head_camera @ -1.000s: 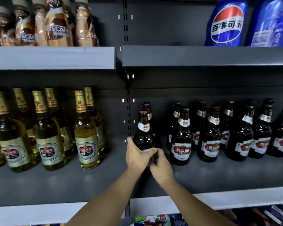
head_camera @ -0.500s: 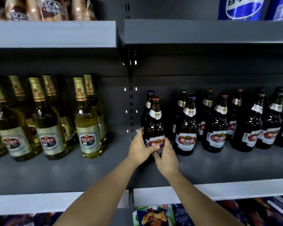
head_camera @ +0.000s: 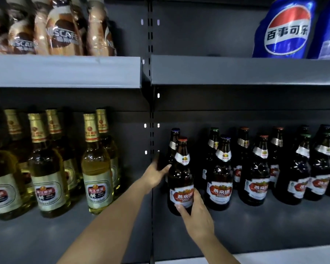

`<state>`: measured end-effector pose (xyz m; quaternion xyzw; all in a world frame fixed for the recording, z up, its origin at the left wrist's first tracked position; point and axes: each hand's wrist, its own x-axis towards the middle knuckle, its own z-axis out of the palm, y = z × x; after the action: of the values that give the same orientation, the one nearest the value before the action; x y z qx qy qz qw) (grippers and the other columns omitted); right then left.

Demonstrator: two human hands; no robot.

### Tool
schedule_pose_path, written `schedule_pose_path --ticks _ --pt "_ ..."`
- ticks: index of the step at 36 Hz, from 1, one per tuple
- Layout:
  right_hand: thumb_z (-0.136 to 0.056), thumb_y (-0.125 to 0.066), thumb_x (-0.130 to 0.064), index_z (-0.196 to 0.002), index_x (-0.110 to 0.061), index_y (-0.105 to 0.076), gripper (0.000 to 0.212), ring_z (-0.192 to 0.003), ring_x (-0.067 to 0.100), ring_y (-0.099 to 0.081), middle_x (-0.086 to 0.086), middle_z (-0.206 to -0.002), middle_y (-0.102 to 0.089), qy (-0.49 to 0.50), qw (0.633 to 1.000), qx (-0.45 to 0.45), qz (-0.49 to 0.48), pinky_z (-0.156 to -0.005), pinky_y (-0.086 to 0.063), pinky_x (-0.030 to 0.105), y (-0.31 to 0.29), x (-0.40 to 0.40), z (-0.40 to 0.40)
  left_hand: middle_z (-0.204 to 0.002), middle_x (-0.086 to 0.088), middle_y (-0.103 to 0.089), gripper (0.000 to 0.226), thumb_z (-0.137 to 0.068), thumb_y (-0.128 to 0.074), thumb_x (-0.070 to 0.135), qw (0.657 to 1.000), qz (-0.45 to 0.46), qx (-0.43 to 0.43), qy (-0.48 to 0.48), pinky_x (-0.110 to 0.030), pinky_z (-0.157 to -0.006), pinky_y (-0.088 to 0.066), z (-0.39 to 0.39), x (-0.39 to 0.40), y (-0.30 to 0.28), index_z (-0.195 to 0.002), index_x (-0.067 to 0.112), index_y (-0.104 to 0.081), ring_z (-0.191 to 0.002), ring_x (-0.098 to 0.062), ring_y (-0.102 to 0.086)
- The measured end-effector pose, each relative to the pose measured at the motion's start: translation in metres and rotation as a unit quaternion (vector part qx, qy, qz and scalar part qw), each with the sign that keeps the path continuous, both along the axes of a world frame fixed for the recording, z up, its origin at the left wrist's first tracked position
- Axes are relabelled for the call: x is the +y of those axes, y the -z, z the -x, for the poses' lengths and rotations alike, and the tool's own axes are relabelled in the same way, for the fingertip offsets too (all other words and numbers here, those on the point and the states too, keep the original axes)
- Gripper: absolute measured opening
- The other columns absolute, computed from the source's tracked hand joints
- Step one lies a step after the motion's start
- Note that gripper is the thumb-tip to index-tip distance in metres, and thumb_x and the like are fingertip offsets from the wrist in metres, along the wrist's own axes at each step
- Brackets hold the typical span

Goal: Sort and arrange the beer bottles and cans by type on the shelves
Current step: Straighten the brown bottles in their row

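- The brown bottle [head_camera: 181,180] stands at the left end of the right shelf [head_camera: 255,231], just beside its row.
- Right hand [head_camera: 196,216] wraps its base; left hand [head_camera: 156,174] rests loosely, fingers relaxed, against its shoulder.
- Risk: a nudge could tip it into the rear bottle [head_camera: 173,143] or the neighbouring bottle [head_camera: 220,180].

The blue cans [head_camera: 288,29] are cut off at the top and right edge, the coffee bottles [head_camera: 63,29] look blurry, the back bottle [head_camera: 173,143] hides behind the front brown bottle [head_camera: 181,180], and the left hand [head_camera: 156,174] fingertips are a dark blur.
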<state>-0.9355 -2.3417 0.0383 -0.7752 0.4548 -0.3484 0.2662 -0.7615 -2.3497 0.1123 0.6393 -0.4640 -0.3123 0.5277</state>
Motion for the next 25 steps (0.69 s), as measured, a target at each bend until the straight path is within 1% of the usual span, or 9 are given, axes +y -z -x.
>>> schedule_pose_path --ticks 2,5,11,16,19,21,22,23,25 --pt "-0.091 -0.061 -0.039 -0.15 -0.026 -0.023 0.071 -0.127 0.007 -0.046 -0.014 -0.141 -0.046 0.0 1.0 -0.008 -0.003 -0.092 -0.045 0.024 -0.001 0.0 0.001 -0.145 -0.002 -0.046 0.069 -0.095 -0.059 0.029 1.0 0.002 0.015 0.017 -0.043 -0.111 -0.036 0.0 -0.006 0.001 -0.152 0.028 -0.021 -0.132 -0.024 -0.045" --pt "-0.091 -0.063 -0.038 -0.148 -0.027 -0.026 0.069 -0.125 0.006 -0.048 -0.015 -0.139 -0.047 0.004 1.0 -0.012 -0.004 -0.091 -0.045 0.022 -0.002 0.0 0.001 -0.138 -0.006 -0.053 0.059 -0.096 -0.058 0.025 0.999 0.02 0.036 0.024 -0.043 -0.108 -0.041 0.0 -0.01 0.005 -0.149 0.022 -0.031 -0.125 -0.024 -0.052" --pt "-0.09 -0.064 -0.037 -0.145 -0.025 -0.029 0.066 -0.122 0.009 -0.05 -0.011 -0.137 -0.049 0.011 1.0 -0.006 -0.005 -0.089 -0.045 0.023 -0.003 0.0 0.001 -0.136 -0.001 -0.056 0.06 -0.09 -0.064 0.037 0.999 0.034 0.031 -0.008 -0.049 -0.106 -0.043 -0.001 -0.02 0.018 -0.145 0.029 -0.038 -0.124 -0.024 -0.053" --pt "-0.09 -0.064 -0.038 -0.143 -0.025 -0.03 0.065 -0.121 0.008 -0.051 -0.011 -0.136 -0.05 0.019 1.0 0.004 -0.003 -0.087 -0.045 0.023 -0.005 0.003 0.001 -0.134 -0.003 -0.056 0.058 -0.091 -0.064 0.035 0.997 0.058 0.037 -0.043 -0.045 -0.105 -0.044 0.008 -0.018 0.024 -0.143 0.024 -0.04 -0.123 -0.023 -0.053" --pt "-0.09 -0.063 -0.041 -0.144 -0.025 -0.03 0.065 -0.122 0.01 -0.05 -0.01 -0.137 -0.049 0.021 1.0 0.005 0.0 -0.088 -0.046 0.025 -0.006 0.004 0.001 -0.12 0.004 -0.061 0.043 -0.096 -0.057 0.034 0.992 0.083 0.04 -0.081 -0.037 -0.101 -0.046 0.018 -0.006 0.024 -0.135 0.022 -0.046 -0.117 -0.019 -0.056" --pt "-0.089 -0.062 -0.045 -0.143 -0.026 -0.031 0.066 -0.122 0.01 -0.048 -0.011 -0.135 -0.048 0.03 1.0 0.0 0.004 -0.088 -0.045 0.026 -0.007 0.006 0.001 -0.103 0.011 -0.06 0.028 -0.098 -0.05 0.036 0.986 0.109 0.014 -0.128 -0.029 -0.091 -0.044 0.029 0.011 0.022 -0.123 0.023 -0.05 -0.108 -0.015 -0.057" --pt "-0.087 -0.062 -0.046 -0.142 -0.027 -0.033 0.064 -0.122 0.01 -0.048 -0.011 -0.132 -0.048 0.038 0.999 -0.008 0.007 -0.088 -0.045 0.027 -0.008 0.007 0.001 -0.101 0.013 -0.06 0.027 -0.097 -0.049 0.041 0.983 0.122 -0.006 -0.14 -0.027 -0.088 -0.042 0.035 0.021 0.022 -0.118 0.023 -0.051 -0.105 -0.013 -0.057" --pt "-0.087 -0.062 -0.047 -0.139 -0.027 -0.037 0.061 -0.119 0.01 -0.05 -0.013 -0.128 -0.049 0.051 0.998 -0.023 0.013 -0.087 -0.046 0.028 -0.01 0.009 0.002 -0.102 0.013 -0.06 0.033 -0.094 -0.05 0.048 0.981 0.133 -0.023 -0.136 -0.027 -0.087 -0.042 0.04 0.029 0.024 -0.117 0.024 -0.052 -0.105 -0.012 -0.057" --pt "-0.086 -0.064 -0.041 -0.128 -0.026 -0.046 0.048 -0.108 0.011 -0.056 -0.014 -0.115 -0.054 0.099 0.99 -0.088 0.039 -0.087 -0.048 0.033 -0.014 0.012 0.004 -0.113 0.014 -0.06 0.057 -0.081 -0.056 0.067 0.986 0.13 -0.059 -0.087 -0.028 -0.092 -0.046 0.047 0.041 0.03 -0.124 0.031 -0.048 -0.109 -0.008 -0.057"
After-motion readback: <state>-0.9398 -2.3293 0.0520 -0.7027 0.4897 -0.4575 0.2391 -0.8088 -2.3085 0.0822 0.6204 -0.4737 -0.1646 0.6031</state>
